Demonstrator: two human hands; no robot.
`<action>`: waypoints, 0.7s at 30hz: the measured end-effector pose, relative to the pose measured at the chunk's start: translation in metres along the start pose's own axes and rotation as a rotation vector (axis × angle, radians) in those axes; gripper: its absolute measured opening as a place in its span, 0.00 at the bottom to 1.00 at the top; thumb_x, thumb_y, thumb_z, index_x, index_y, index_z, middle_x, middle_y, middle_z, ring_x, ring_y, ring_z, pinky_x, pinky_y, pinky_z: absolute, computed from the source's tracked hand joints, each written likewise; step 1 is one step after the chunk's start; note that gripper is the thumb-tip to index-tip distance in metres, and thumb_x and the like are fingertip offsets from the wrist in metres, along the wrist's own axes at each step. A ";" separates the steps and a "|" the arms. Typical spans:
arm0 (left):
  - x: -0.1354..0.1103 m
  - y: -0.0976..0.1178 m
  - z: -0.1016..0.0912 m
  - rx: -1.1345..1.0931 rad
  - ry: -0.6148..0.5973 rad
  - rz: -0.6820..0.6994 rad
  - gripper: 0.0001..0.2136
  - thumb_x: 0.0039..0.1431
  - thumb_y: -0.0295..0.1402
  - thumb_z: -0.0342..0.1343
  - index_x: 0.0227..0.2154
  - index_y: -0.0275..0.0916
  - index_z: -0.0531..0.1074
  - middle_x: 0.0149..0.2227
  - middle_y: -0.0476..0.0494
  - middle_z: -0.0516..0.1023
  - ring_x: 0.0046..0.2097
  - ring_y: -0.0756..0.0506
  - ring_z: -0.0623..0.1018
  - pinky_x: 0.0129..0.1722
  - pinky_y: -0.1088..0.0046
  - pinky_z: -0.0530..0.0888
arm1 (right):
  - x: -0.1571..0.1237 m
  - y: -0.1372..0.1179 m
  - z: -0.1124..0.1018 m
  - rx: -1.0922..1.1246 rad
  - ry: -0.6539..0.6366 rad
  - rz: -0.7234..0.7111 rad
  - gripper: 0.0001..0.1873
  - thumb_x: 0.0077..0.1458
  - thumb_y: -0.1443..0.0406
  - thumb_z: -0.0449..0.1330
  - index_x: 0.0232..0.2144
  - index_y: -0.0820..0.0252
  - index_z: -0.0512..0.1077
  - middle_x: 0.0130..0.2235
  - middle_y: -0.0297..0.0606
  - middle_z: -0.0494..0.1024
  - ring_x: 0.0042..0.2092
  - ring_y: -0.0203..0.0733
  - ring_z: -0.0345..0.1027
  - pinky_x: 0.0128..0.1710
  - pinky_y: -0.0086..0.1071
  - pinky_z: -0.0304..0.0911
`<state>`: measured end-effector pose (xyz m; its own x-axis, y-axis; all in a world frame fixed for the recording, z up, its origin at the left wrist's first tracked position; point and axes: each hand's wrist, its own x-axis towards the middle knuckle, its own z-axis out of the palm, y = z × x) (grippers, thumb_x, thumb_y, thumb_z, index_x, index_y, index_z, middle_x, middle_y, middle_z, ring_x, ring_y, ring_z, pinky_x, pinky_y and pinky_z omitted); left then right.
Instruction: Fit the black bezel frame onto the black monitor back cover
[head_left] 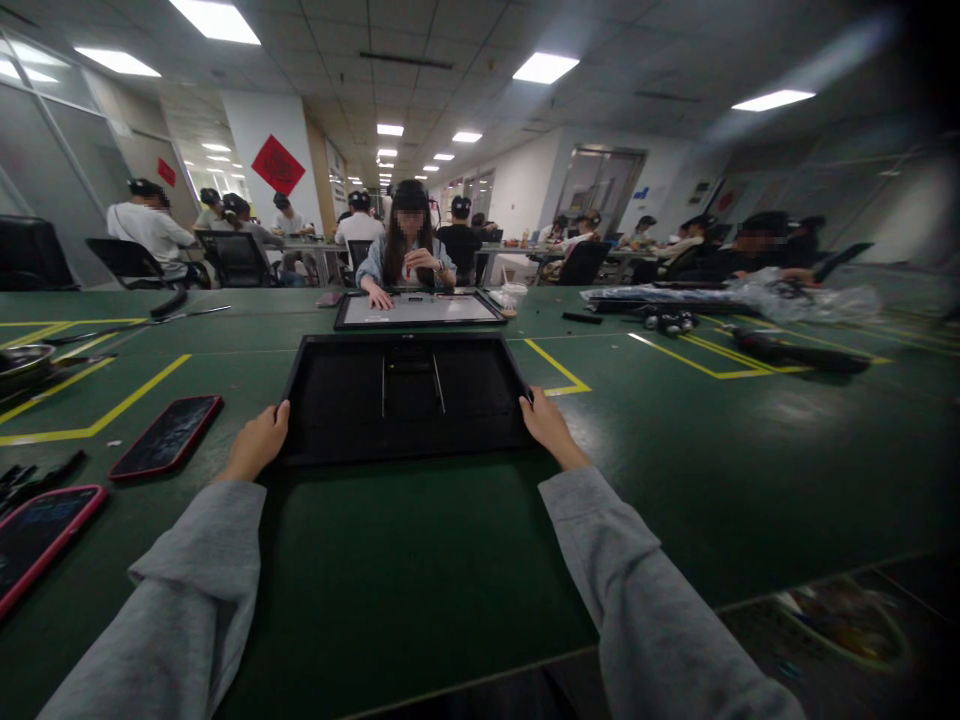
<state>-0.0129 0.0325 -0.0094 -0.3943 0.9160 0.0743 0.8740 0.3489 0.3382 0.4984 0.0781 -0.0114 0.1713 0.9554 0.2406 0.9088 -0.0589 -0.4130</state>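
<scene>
A black rectangular shell with a raised rim [337,400], resembling a monitor's back cover, lies in front of me on the green table. Two thin metal strips [439,385] run down its inner face, near the middle. My left hand [259,440] grips the left edge, fingers curled behind the rim. At the opposite edge, my right hand [551,425] holds on with the thumb on top. Both hands' fingertips are partly hidden by the rim.
Across the table a person [405,240] leans over a similar frame with a pale panel [420,309]. Two red-edged phones [169,437] lie to my left. A black power tool [799,352], plastic wrap [802,293] and a clear cup [509,298] stand or lie farther off.
</scene>
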 end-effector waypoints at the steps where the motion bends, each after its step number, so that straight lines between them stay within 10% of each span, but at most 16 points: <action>1: 0.001 0.000 0.000 0.001 0.002 0.002 0.34 0.62 0.52 0.26 0.47 0.34 0.71 0.47 0.26 0.76 0.49 0.30 0.75 0.45 0.56 0.69 | 0.000 0.000 0.000 0.002 0.000 -0.002 0.23 0.65 0.59 0.45 0.57 0.65 0.59 0.48 0.54 0.75 0.50 0.51 0.70 0.48 0.38 0.61; 21: 0.000 -0.001 0.000 -0.010 0.010 0.008 0.35 0.61 0.53 0.27 0.47 0.34 0.72 0.47 0.26 0.76 0.49 0.30 0.75 0.45 0.55 0.69 | 0.000 -0.002 -0.002 -0.004 -0.005 0.007 0.21 0.65 0.59 0.46 0.56 0.64 0.60 0.47 0.53 0.76 0.49 0.51 0.71 0.47 0.38 0.62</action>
<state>-0.0137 0.0320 -0.0092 -0.3904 0.9166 0.0858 0.8741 0.3398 0.3472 0.4972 0.0773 -0.0093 0.1757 0.9563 0.2338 0.9094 -0.0666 -0.4107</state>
